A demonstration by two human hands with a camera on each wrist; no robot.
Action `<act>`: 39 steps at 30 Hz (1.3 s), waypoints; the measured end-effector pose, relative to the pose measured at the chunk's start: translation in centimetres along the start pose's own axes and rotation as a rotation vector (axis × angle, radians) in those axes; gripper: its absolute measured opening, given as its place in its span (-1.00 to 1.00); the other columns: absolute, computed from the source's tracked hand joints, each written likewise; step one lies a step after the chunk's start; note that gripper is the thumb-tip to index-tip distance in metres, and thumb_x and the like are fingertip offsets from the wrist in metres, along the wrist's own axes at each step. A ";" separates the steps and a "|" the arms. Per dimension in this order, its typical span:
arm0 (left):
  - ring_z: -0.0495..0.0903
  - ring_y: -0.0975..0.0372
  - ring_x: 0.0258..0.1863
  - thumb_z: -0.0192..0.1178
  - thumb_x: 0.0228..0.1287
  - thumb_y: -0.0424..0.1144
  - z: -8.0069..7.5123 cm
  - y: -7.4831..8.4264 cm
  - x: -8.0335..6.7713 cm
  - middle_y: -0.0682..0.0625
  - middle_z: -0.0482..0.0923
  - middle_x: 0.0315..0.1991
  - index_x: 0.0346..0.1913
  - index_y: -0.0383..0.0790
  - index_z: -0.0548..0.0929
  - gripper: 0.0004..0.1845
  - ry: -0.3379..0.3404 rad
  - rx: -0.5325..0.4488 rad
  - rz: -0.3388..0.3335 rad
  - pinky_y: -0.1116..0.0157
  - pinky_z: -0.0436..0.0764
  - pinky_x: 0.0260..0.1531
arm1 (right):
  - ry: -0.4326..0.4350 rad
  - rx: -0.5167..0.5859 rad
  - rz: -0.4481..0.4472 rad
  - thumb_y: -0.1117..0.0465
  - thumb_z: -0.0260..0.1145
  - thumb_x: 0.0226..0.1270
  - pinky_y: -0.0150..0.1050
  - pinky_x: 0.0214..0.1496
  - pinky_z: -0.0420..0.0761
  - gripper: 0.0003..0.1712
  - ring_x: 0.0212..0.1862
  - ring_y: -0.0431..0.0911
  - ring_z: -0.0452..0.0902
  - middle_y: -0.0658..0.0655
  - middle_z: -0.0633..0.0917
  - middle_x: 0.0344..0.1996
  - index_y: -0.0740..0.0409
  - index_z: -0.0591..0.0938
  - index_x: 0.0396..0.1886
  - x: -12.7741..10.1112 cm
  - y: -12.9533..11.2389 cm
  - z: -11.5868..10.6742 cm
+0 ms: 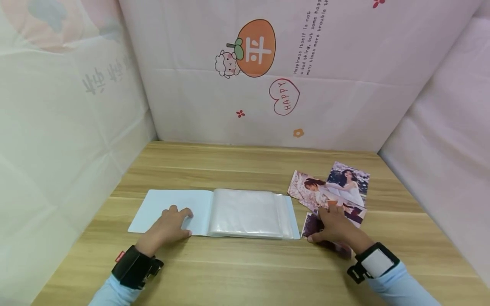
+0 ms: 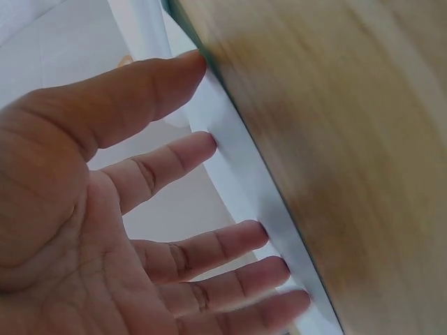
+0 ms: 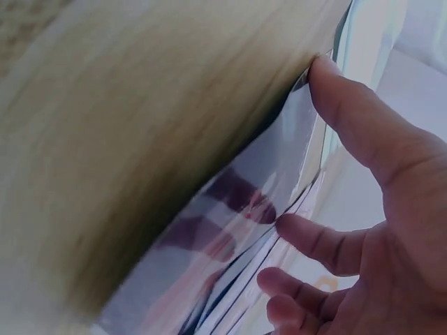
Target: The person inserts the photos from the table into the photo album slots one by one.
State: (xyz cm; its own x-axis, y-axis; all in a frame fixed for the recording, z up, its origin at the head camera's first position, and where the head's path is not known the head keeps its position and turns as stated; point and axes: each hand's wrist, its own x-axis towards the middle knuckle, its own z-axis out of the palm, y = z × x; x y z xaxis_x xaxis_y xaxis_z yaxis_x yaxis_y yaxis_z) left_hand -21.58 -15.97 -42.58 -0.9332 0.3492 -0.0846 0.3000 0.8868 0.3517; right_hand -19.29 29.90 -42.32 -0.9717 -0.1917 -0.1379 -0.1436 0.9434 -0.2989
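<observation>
Photographs, about four that can be counted though the overlap makes the number uncertain, lie fanned out on the right side of the wooden desk, just beside the right edge of one open photo album. Its pale blue cover is spread flat to the left and a thick stack of clear plastic sleeves is piled on the right half. Two hands are in view, well apart, one at each end of the album. The left hand rests on the blue cover with fingers straight and spread, the tips touching the surface, gripping nothing. The right hand lies on the nearest photographs, fingers extended and pressing on the glossy prints, thumb at the edge of one print, not curled round it. Both wrists carry one black strap each over light blue sleeves.
</observation>
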 end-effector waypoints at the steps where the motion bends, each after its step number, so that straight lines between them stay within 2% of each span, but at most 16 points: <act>1: 0.35 -0.03 -0.25 0.40 -0.01 -0.23 0.0 0.1 0.0 -0.19 0.33 -0.22 -0.01 -0.26 0.54 -0.54 0.000 -0.002 0.004 0.04 0.46 -0.28 | -0.007 0.013 -0.002 -0.29 0.51 -0.30 0.34 0.02 0.27 0.16 0.17 0.53 0.01 0.64 0.17 0.15 0.49 0.37 0.13 0.0 0.0 0.0; 3: 0.35 -0.01 -0.21 0.39 -0.02 -0.27 0.0 0.2 0.1 -0.17 0.34 -0.20 -0.03 -0.29 0.54 -0.56 0.007 0.001 0.022 0.05 0.46 -0.22 | -0.016 0.027 -0.015 -0.27 0.51 -0.27 0.34 0.01 0.27 0.16 0.17 0.50 0.02 0.64 0.17 0.15 0.46 0.35 0.17 0.0 0.0 0.0; 6: 0.34 0.01 -0.19 0.37 -0.04 -0.36 0.2 0.5 0.4 -0.13 0.35 -0.19 -0.06 -0.29 0.56 -0.59 0.024 -0.006 0.066 0.07 0.45 -0.17 | -0.019 0.039 -0.029 -0.22 0.53 -0.27 0.29 -0.05 0.35 0.10 0.09 0.41 0.13 0.58 0.25 0.08 0.39 0.38 0.17 0.0 0.1 0.0; 10: 0.33 0.04 -0.20 0.36 -0.06 -0.45 0.4 0.7 0.6 -0.08 0.35 -0.18 -0.10 -0.20 0.60 -0.62 0.031 -0.019 0.101 0.10 0.44 -0.18 | -0.040 0.038 -0.029 -0.23 0.55 -0.33 0.23 -0.11 0.41 0.08 0.00 0.29 0.19 0.48 0.30 0.00 0.34 0.40 0.14 0.2 0.2 0.0; 17: 0.35 0.03 -0.18 0.31 -0.07 -0.49 0.6 0.7 0.6 -0.08 0.38 -0.16 -0.08 -0.20 0.61 -0.60 0.027 -0.028 0.108 0.11 0.44 -0.17 | -0.105 0.020 -0.004 -0.30 0.53 -0.37 0.33 -0.07 0.34 0.26 0.11 0.39 0.04 0.57 0.19 0.10 0.38 0.31 0.27 0.1 0.6 -0.3; 21: 0.35 0.03 -0.19 0.26 -0.09 -0.51 0.4 0.9 0.6 -0.09 0.38 -0.16 -0.08 -0.22 0.61 -0.59 0.026 -0.043 0.111 0.10 0.44 -0.18 | -0.092 0.028 -0.049 -0.25 0.55 -0.34 0.28 -0.09 0.36 0.23 0.03 0.34 0.06 0.50 0.23 0.01 0.37 0.31 0.28 0.1 0.9 -0.4; 24: 0.33 0.03 -0.19 0.27 -0.10 -0.52 0.3 1.0 0.6 -0.08 0.36 -0.17 -0.10 -0.22 0.62 -0.60 0.034 -0.048 0.112 0.11 0.44 -0.20 | -0.051 0.044 -0.096 -0.21 0.57 -0.35 0.24 -0.11 0.36 0.10 -0.02 0.28 0.07 0.41 0.26 -0.05 0.32 0.40 0.18 0.1 1.0 -0.2; 30: 0.33 0.06 -0.22 0.21 -0.17 -0.63 0.4 1.3 0.7 -0.04 0.36 -0.24 -0.19 -0.25 0.66 -0.60 0.050 -0.065 0.195 0.13 0.42 -0.20 | -0.019 0.068 -0.112 -0.10 0.60 -0.34 0.20 -0.09 0.34 -0.14 0.01 0.29 0.08 0.33 0.31 -0.10 0.25 0.46 -0.06 0.6 1.1 0.1; 32: 0.34 0.06 -0.22 0.21 -0.18 -0.64 0.5 1.4 0.8 -0.03 0.36 -0.25 -0.20 -0.26 0.66 -0.61 0.050 -0.060 0.211 0.14 0.42 -0.19 | 0.000 0.058 -0.121 -0.04 0.57 -0.23 0.14 -0.13 0.35 -0.29 -0.05 0.21 0.18 0.25 0.40 -0.15 0.21 0.47 -0.12 0.9 1.2 0.0; 35: 0.36 0.08 -0.22 0.22 -0.15 -0.61 0.5 1.6 0.9 -0.02 0.37 -0.26 -0.21 -0.27 0.67 -0.64 0.050 -0.046 0.222 0.14 0.43 -0.18 | 0.041 0.084 -0.154 0.13 0.46 0.03 -0.04 -0.25 0.39 -0.59 -0.26 0.02 0.32 0.08 0.48 -0.32 0.17 0.48 -0.21 1.3 1.5 -0.1; 37: 0.36 0.08 -0.23 0.25 -0.11 -0.57 0.4 1.6 0.9 -0.02 0.38 -0.27 -0.22 -0.28 0.67 -0.69 0.049 -0.049 0.229 0.14 0.44 -0.19 | 0.067 0.139 -0.193 0.26 0.35 0.16 -0.14 -0.35 0.36 -0.77 -0.39 -0.09 0.32 0.02 0.49 -0.42 0.18 0.48 -0.26 1.4 1.8 -0.3; 39: 0.36 0.09 -0.24 0.27 -0.07 -0.50 0.3 1.6 0.9 -0.02 0.38 -0.27 -0.22 -0.27 0.67 -0.73 0.044 -0.059 0.232 0.14 0.43 -0.19 | 0.092 0.211 -0.210 0.34 0.28 0.22 -0.22 -0.44 0.36 -0.87 -0.47 -0.14 0.31 0.01 0.46 -0.49 0.21 0.49 -0.28 1.5 2.0 -0.3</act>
State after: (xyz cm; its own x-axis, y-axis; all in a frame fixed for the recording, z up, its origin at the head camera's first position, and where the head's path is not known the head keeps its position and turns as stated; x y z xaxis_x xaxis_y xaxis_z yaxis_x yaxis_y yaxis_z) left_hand -21.89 -14.14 -42.39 -0.8489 0.5267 0.0448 0.4962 0.7649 0.4108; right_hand -21.10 31.59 -42.82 -0.9392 -0.3421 0.0309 -0.3104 0.8068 -0.5027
